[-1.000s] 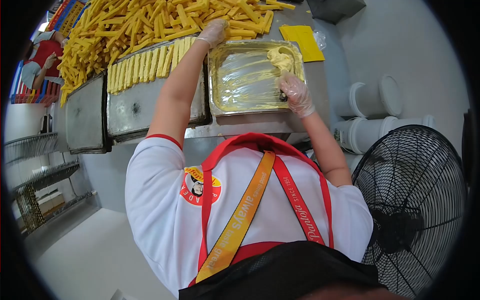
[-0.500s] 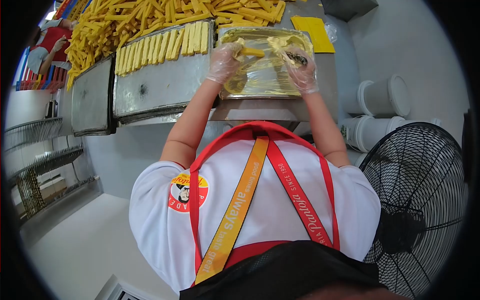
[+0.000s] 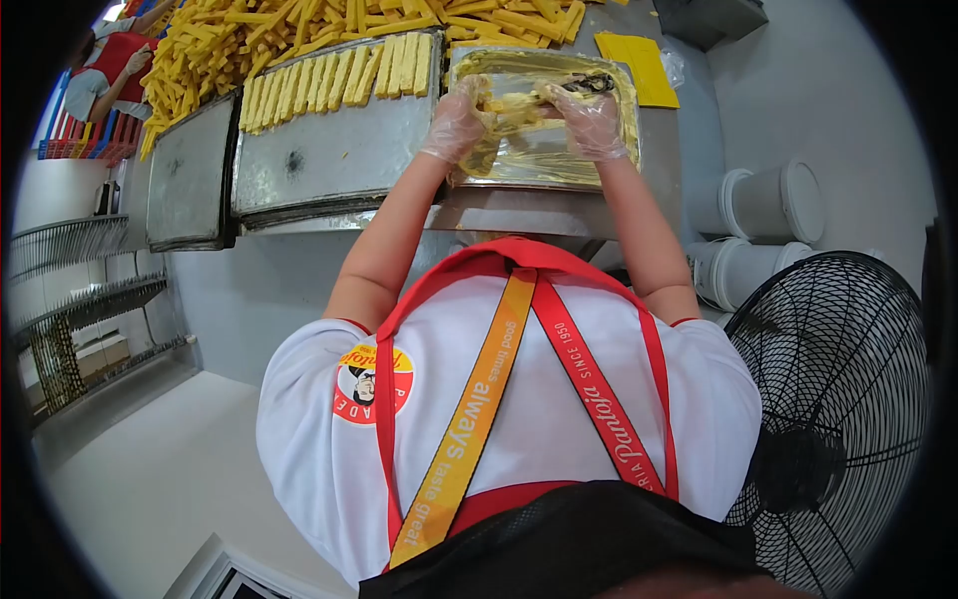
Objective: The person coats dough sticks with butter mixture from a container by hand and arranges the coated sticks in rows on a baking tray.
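Note:
Both hands wear clear plastic gloves. My left hand (image 3: 459,122) is closed around one end of a yellow stick (image 3: 507,103) over the left part of a cream-smeared metal tray (image 3: 539,172). My right hand (image 3: 589,118) is closed on a dark-handled tool (image 3: 596,84) over the tray's right side, its fingertips near the stick's other end. Yellow cream coats the tray's inside. Left of it, a flat dark-edged tray (image 3: 319,165) bears a row of coated sticks (image 3: 337,80) along its far side.
A large pile of yellow sticks (image 3: 299,25) lies behind the trays. Another flat tray (image 3: 190,175) is at the left. A yellow sheet (image 3: 639,68) lies at the right. White buckets (image 3: 773,203) and a black fan (image 3: 828,399) stand at the right. Another person (image 3: 115,75) is at the far left.
My left hand has come from the stick pile to the cream tray with a stick. My right hand has moved up the tray with the tool, and the hands are closer together.

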The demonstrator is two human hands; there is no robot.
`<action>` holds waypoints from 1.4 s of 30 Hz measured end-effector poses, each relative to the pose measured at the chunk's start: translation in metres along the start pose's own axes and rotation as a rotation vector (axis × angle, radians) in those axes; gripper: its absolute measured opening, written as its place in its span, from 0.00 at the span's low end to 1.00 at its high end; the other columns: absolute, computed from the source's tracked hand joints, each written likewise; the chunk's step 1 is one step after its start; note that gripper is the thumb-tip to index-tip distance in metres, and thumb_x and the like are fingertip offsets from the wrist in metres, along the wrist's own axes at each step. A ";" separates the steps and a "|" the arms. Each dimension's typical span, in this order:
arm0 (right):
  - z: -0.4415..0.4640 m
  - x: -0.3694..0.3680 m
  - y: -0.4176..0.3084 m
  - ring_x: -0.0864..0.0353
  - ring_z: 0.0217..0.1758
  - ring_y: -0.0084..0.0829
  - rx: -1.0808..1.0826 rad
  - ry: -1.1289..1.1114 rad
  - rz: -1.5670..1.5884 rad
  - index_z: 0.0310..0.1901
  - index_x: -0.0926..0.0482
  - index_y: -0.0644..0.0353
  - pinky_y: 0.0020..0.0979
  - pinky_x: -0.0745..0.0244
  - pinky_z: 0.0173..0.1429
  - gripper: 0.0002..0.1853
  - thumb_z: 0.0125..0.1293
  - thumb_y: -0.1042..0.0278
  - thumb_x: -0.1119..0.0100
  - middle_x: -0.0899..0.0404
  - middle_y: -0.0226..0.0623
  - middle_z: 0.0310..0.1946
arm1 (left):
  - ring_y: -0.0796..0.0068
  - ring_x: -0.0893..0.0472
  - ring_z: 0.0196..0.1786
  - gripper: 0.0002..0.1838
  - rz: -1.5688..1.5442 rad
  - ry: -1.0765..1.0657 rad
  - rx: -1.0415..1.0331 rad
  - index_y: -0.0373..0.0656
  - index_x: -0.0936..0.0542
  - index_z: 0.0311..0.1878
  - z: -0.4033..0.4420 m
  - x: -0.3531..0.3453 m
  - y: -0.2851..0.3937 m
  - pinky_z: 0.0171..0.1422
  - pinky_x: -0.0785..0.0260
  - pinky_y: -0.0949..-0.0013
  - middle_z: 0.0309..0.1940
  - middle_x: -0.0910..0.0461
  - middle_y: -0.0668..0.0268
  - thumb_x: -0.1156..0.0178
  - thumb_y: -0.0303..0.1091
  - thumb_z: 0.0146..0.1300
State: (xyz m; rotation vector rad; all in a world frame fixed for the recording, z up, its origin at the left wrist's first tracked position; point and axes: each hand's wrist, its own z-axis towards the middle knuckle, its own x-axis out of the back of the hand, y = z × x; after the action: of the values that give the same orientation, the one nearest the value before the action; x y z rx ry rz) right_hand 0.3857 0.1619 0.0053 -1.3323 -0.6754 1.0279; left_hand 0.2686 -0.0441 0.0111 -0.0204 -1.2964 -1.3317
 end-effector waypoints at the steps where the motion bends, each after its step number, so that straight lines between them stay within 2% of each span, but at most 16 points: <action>1: -0.004 -0.005 -0.008 0.18 0.34 0.31 0.003 -0.044 0.085 0.45 0.22 0.60 0.31 0.20 0.40 0.11 0.62 0.70 0.41 0.17 0.37 0.39 | 0.45 0.20 0.40 0.21 -0.008 0.006 -0.013 0.40 0.26 0.53 0.000 0.000 0.001 0.44 0.26 0.53 0.37 0.18 0.48 0.38 0.28 0.54; 3: -0.012 -0.014 -0.021 0.17 0.39 0.35 0.010 -0.129 0.258 0.48 0.22 0.56 0.35 0.21 0.44 0.11 0.65 0.68 0.45 0.17 0.37 0.42 | 0.45 0.20 0.41 0.22 -0.023 0.014 -0.038 0.40 0.26 0.54 -0.002 0.004 0.004 0.44 0.26 0.53 0.37 0.18 0.47 0.38 0.28 0.54; 4: -0.007 -0.008 -0.018 0.18 0.41 0.38 -0.028 -0.030 -0.065 0.48 0.22 0.55 0.37 0.23 0.45 0.12 0.65 0.63 0.46 0.17 0.37 0.43 | 0.44 0.20 0.41 0.22 -0.037 -0.002 -0.016 0.41 0.26 0.54 -0.002 0.007 0.006 0.44 0.26 0.53 0.37 0.18 0.47 0.37 0.28 0.54; 6: 0.005 0.015 -0.017 0.15 0.39 0.35 0.081 -0.153 -0.891 0.47 0.24 0.63 0.36 0.17 0.42 0.13 0.63 0.67 0.40 0.17 0.40 0.41 | 0.44 0.20 0.40 0.22 -0.068 -0.031 0.031 0.41 0.26 0.54 -0.005 0.013 0.012 0.44 0.26 0.53 0.36 0.18 0.46 0.37 0.28 0.54; 8: 0.011 0.022 -0.012 0.15 0.37 0.33 0.096 -0.139 -1.043 0.45 0.23 0.63 0.35 0.16 0.41 0.12 0.61 0.69 0.37 0.17 0.39 0.38 | 0.44 0.19 0.40 0.22 -0.049 -0.025 0.046 0.41 0.26 0.54 -0.005 0.010 0.008 0.44 0.26 0.53 0.35 0.18 0.46 0.37 0.29 0.54; 11: 0.000 -0.008 -0.020 0.17 0.35 0.29 -0.047 0.085 -0.250 0.39 0.18 0.52 0.33 0.22 0.40 0.07 0.57 0.69 0.37 0.17 0.31 0.35 | 0.45 0.19 0.39 0.20 -0.061 0.021 0.068 0.41 0.24 0.51 -0.006 0.009 0.011 0.44 0.26 0.55 0.33 0.18 0.47 0.36 0.29 0.53; 13: -0.004 -0.023 -0.024 0.17 0.36 0.27 0.128 0.008 0.052 0.39 0.19 0.61 0.30 0.22 0.38 0.09 0.60 0.66 0.35 0.17 0.32 0.35 | 0.46 0.18 0.39 0.18 -0.090 -0.009 0.146 0.40 0.21 0.48 -0.004 0.009 0.013 0.45 0.26 0.56 0.33 0.18 0.47 0.35 0.31 0.53; 15: -0.012 -0.032 -0.041 0.18 0.37 0.26 -0.024 0.031 0.165 0.40 0.19 0.63 0.30 0.22 0.38 0.11 0.60 0.66 0.34 0.17 0.32 0.34 | 0.48 0.18 0.40 0.15 -0.122 -0.113 0.290 0.40 0.18 0.44 0.001 0.011 0.011 0.45 0.26 0.57 0.34 0.18 0.47 0.33 0.32 0.51; 21: 0.003 -0.008 -0.035 0.14 0.39 0.35 0.021 0.209 -0.908 0.43 0.24 0.68 0.33 0.13 0.37 0.11 0.60 0.77 0.35 0.18 0.43 0.40 | 0.50 0.18 0.40 0.13 -0.160 -0.124 0.390 0.41 0.16 0.39 -0.005 0.016 0.017 0.45 0.26 0.58 0.35 0.17 0.48 0.33 0.36 0.50; 24: -0.005 -0.028 -0.039 0.14 0.36 0.35 0.002 0.091 0.090 0.42 0.23 0.68 0.32 0.13 0.37 0.10 0.61 0.74 0.35 0.17 0.42 0.38 | 0.49 0.18 0.37 0.12 -0.011 -0.096 0.150 0.41 0.17 0.39 -0.007 0.025 0.033 0.43 0.26 0.56 0.31 0.18 0.51 0.35 0.35 0.52; 27: 0.001 -0.021 -0.045 0.14 0.34 0.36 -0.143 0.137 0.217 0.41 0.22 0.68 0.32 0.13 0.36 0.10 0.62 0.72 0.36 0.17 0.42 0.38 | 0.51 0.19 0.37 0.11 0.080 -0.128 -0.151 0.43 0.20 0.42 -0.016 0.026 0.026 0.42 0.27 0.54 0.30 0.19 0.54 0.39 0.32 0.55; 29: 0.024 0.030 0.013 0.15 0.32 0.35 0.243 -0.031 -0.781 0.40 0.23 0.69 0.32 0.15 0.33 0.11 0.62 0.70 0.36 0.18 0.43 0.38 | 0.52 0.20 0.38 0.11 0.070 -0.118 -0.281 0.44 0.23 0.43 -0.022 0.020 0.013 0.43 0.28 0.54 0.31 0.20 0.55 0.42 0.29 0.56; 30: 0.025 0.035 0.008 0.15 0.32 0.35 0.129 -0.005 -0.883 0.40 0.23 0.69 0.31 0.15 0.32 0.12 0.62 0.70 0.35 0.18 0.43 0.38 | 0.53 0.20 0.39 0.11 0.065 -0.110 -0.344 0.45 0.24 0.44 -0.024 0.017 0.009 0.43 0.28 0.54 0.31 0.21 0.55 0.44 0.28 0.57; 32: 0.027 0.017 -0.027 0.15 0.30 0.33 -0.318 0.161 -0.741 0.40 0.23 0.70 0.29 0.18 0.30 0.14 0.61 0.68 0.34 0.17 0.44 0.36 | 0.53 0.20 0.41 0.11 0.119 -0.101 -0.382 0.46 0.24 0.45 -0.024 0.018 0.009 0.44 0.28 0.55 0.34 0.21 0.55 0.45 0.27 0.58; 38: 0.019 -0.005 -0.038 0.15 0.30 0.30 -0.164 -0.032 0.014 0.37 0.21 0.72 0.26 0.19 0.32 0.15 0.59 0.65 0.33 0.17 0.47 0.36 | 0.53 0.20 0.41 0.12 0.117 -0.145 -0.406 0.45 0.24 0.46 -0.025 0.023 0.008 0.45 0.27 0.56 0.35 0.21 0.55 0.45 0.27 0.57; 42: 0.035 0.028 -0.018 0.16 0.34 0.29 -0.120 -0.128 -1.322 0.42 0.22 0.70 0.26 0.19 0.34 0.15 0.61 0.66 0.35 0.17 0.44 0.37 | 0.53 0.21 0.39 0.12 0.120 -0.108 -0.349 0.45 0.23 0.45 -0.037 0.017 0.000 0.44 0.28 0.55 0.34 0.21 0.56 0.44 0.28 0.57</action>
State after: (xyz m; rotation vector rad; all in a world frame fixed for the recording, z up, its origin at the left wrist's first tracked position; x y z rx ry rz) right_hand 0.3703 0.2037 0.0242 -0.6275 -1.4359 -0.0205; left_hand 0.2879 -0.0793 0.0083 -0.4112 -1.1186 -1.4537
